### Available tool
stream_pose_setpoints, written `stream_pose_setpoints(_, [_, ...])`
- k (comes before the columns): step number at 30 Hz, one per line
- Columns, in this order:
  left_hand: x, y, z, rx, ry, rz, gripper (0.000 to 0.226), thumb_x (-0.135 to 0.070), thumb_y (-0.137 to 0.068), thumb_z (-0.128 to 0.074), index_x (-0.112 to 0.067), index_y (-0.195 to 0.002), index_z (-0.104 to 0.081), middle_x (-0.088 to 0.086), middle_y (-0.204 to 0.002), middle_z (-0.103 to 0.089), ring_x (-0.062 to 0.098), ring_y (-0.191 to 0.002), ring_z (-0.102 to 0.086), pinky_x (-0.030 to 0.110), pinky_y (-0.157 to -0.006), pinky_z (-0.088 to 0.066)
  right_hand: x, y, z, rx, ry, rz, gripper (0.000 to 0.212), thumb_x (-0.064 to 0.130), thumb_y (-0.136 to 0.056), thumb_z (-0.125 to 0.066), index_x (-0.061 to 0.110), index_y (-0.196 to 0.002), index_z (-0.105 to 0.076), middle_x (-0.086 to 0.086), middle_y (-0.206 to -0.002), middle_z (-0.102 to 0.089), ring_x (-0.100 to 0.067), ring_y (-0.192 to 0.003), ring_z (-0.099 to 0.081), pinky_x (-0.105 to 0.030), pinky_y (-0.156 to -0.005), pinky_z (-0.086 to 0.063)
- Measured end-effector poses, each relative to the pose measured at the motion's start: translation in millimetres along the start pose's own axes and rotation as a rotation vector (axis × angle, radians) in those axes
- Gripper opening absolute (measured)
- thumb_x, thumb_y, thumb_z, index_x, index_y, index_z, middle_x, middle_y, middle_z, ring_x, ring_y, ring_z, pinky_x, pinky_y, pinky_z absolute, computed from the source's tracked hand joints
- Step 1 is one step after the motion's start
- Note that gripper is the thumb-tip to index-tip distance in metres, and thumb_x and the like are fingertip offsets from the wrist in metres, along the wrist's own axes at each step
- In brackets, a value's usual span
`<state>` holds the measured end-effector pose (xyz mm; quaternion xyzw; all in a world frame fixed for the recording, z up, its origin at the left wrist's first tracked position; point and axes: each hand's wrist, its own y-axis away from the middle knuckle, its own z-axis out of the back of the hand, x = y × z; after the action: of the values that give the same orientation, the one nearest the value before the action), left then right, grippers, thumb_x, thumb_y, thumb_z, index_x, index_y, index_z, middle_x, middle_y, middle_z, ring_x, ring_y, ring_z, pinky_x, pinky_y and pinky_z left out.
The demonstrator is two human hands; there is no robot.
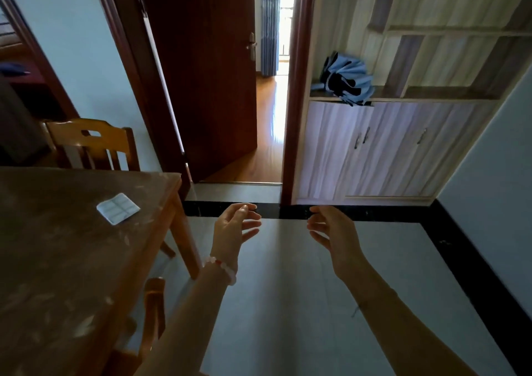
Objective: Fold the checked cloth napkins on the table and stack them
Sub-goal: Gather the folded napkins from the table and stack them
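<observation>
One small folded checked napkin (118, 208), pale blue and white, lies on the brown wooden table (57, 246) near its far right corner. My left hand (234, 226), with a bead bracelet at the wrist, is held out over the floor to the right of the table, fingers apart and holding nothing. My right hand (331, 229) is level with it further right, palm facing the left hand, fingers loosely curled and apart, also holding nothing. Both hands are off the table, well right of the napkin.
A wooden chair (92, 142) stands behind the table and another chair back (154, 312) is at its right side. Ahead are an open dark door (207, 73), a cabinet (388, 148) with a blue folded umbrella (345, 79) on its shelf, and grey tiled floor (288, 303).
</observation>
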<state>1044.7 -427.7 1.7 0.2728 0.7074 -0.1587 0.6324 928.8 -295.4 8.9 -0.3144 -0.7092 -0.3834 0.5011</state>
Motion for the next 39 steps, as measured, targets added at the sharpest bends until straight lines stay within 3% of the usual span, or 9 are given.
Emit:
stream_pose_setpoints(9, [-17,-103,20,-0.22,0.053,0.036,0.02,-0.015,-0.098,-0.038,-0.007,-0.097,-0.056,0.007,-0.084,-0.061,0.02,-0.084,-0.06,0.032,-0.08,-0.051,8,-130,-77,0.178,0.042,-0.057,0.021,0.011,-0.095,-0.045,0.01,-0.082,-0.061,-0.006,-0.071,-0.064,-0.017,-0.071,-0.061,-0.022,-0.064,-0.05])
stream_pose_setpoints(17, [-9,-182,57,-0.564,0.105,-0.009,0.018,-0.015,-0.095,-0.046,-0.012,-0.09,-0.062,0.005,-0.078,-0.065,0.02,-0.078,-0.063,0.034,-0.078,-0.053,-2,-235,-163,0.479,0.159,-0.137,0.019,0.012,-0.094,-0.046,0.007,-0.085,-0.062,-0.005,-0.07,-0.063,-0.015,-0.068,-0.06,-0.025,-0.068,-0.048])
stream_pose_setpoints(22, [-12,-216,71,-0.797,0.203,-0.018,0.024,-0.015,-0.097,-0.042,-0.011,-0.084,-0.062,0.006,-0.074,-0.064,0.017,-0.071,-0.063,0.029,-0.068,-0.052,-10,-287,-225,0.71,0.269,-0.168,0.019,0.011,-0.093,-0.046,0.005,-0.086,-0.064,-0.008,-0.073,-0.061,-0.016,-0.066,-0.059,-0.028,-0.071,-0.047])
stream_pose_setpoints(28, [-2,-227,98,-0.991,0.26,0.018,0.017,-0.013,-0.094,-0.049,-0.006,-0.088,-0.063,0.01,-0.075,-0.063,0.018,-0.069,-0.062,0.031,-0.069,-0.052,-37,-302,-291,0.929,0.345,-0.225,0.027,0.006,-0.093,-0.043,0.009,-0.074,-0.062,0.0,-0.06,-0.06,-0.012,-0.057,-0.056,-0.023,-0.06,-0.043])
stream_pose_setpoints(32, [0,-229,133,-1.143,0.283,0.006,0.017,-0.014,-0.093,-0.049,-0.005,-0.089,-0.064,0.009,-0.073,-0.064,0.017,-0.066,-0.062,0.03,-0.068,-0.051,-62,-303,-335,1.048,0.375,-0.277,0.027,0.005,-0.094,-0.042,0.005,-0.077,-0.063,-0.006,-0.062,-0.06,-0.016,-0.059,-0.056,-0.023,-0.058,-0.044])
stream_pose_setpoints(39, [22,-244,211,-1.281,0.381,0.075,0.019,-0.013,-0.094,-0.048,-0.006,-0.088,-0.064,0.01,-0.079,-0.065,0.019,-0.071,-0.062,0.035,-0.076,-0.051,-113,-297,-421,1.121,0.48,-0.337,0.024,0.008,-0.094,-0.044,0.004,-0.081,-0.064,-0.004,-0.062,-0.062,-0.012,-0.057,-0.057,-0.021,-0.057,-0.046])
